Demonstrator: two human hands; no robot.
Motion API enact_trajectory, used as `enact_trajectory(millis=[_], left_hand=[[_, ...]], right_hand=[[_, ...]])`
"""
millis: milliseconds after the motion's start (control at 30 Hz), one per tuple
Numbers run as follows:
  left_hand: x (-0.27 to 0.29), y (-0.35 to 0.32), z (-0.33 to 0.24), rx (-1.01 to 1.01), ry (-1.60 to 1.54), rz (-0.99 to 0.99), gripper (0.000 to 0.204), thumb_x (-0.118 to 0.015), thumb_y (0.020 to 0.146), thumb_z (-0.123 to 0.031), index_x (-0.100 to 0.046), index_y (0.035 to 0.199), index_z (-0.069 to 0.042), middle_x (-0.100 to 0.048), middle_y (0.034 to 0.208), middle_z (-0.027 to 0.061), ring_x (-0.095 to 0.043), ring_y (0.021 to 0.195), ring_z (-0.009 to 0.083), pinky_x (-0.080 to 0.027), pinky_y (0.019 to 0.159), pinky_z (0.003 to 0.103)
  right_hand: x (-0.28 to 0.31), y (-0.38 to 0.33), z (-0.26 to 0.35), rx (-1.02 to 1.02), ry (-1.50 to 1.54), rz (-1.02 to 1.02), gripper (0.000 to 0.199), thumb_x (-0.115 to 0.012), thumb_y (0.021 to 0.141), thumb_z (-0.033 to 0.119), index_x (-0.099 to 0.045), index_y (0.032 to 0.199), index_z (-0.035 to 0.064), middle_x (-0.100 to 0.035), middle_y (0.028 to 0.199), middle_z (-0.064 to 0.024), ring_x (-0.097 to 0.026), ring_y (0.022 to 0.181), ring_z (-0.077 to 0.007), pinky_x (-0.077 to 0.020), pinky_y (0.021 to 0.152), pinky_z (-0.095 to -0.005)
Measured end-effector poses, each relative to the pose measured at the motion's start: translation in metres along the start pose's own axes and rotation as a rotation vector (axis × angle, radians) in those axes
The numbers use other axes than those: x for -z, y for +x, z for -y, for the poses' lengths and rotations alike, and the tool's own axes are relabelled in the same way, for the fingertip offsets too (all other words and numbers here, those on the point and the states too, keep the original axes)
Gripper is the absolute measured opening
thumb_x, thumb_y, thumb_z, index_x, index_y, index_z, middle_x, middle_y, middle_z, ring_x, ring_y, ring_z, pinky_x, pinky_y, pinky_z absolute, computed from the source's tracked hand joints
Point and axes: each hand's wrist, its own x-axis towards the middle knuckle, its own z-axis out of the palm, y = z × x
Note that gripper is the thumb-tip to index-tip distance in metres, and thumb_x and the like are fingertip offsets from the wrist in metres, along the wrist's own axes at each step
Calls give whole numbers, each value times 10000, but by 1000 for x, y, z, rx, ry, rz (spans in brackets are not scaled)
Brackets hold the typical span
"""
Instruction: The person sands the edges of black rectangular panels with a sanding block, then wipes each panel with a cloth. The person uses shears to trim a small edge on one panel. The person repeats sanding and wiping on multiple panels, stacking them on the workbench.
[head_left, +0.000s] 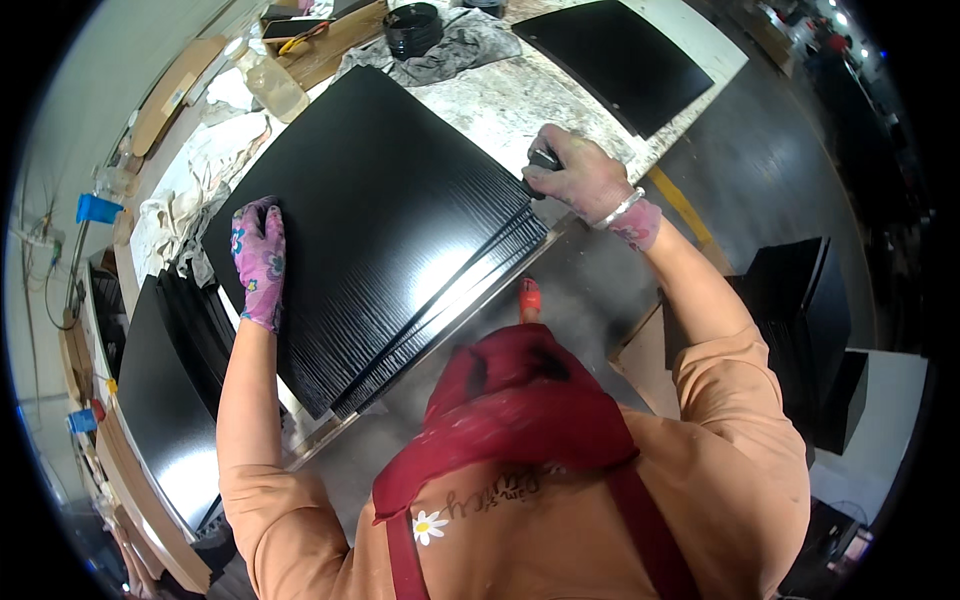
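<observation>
In front of me lies a stack of glossy black panels (370,200), their edges fanned toward my body. My left hand (260,262), in a pink floral glove, rests on the left side of the top panel with its fingers lying on the surface. At the stack's right edge, my right hand (582,178), in a worn pink glove, is closed around a small black block (543,160). The fingers cover most of that block, so its exact kind does not show.
Another black panel (620,62) lies at the table's far right. A black round tub (413,30) stands on a grey rag (455,50), near a clear bottle (267,82) and a wooden box (330,48). More black panels stand at left (165,400) and right (800,300).
</observation>
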Motion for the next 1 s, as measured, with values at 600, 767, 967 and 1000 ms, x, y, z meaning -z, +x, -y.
enact_trajectory(millis=[600,767,967,1000], left_hand=[[17,27,40,-341,69,366,346,-655,877,-174,-587,1197,-61,-618,1067,168,-611,982,328,-491,856,399],[12,27,41,-368,66,354,347,-648,871,-148,-591,1200,-53,-640,1073,164,-621,1000,319,-487,875,391],[6,36,42,-408,95,390,370,-639,891,-199,-591,1220,-39,-632,1134,180,-608,1073,321,-476,927,386],[8,33,40,-410,116,405,381,-633,900,-224,-585,1232,-44,-622,1152,187,-599,1089,326,-471,938,387]], right_hand=[[-66,-40,-1,-8,362,-518,243,-666,852,188,-602,1022,27,-647,925,-128,-647,840,-220,-502,769,-336],[-79,-53,29,-50,198,-503,281,-678,831,248,-607,1013,46,-649,1010,-165,-641,926,-313,-494,833,-381],[-127,-85,76,-17,223,-471,298,-693,818,242,-603,1027,50,-645,1018,-152,-643,895,-315,-503,807,-386],[-137,-91,83,9,201,-481,295,-694,817,239,-602,1026,51,-645,1015,-148,-642,889,-315,-504,802,-386]])
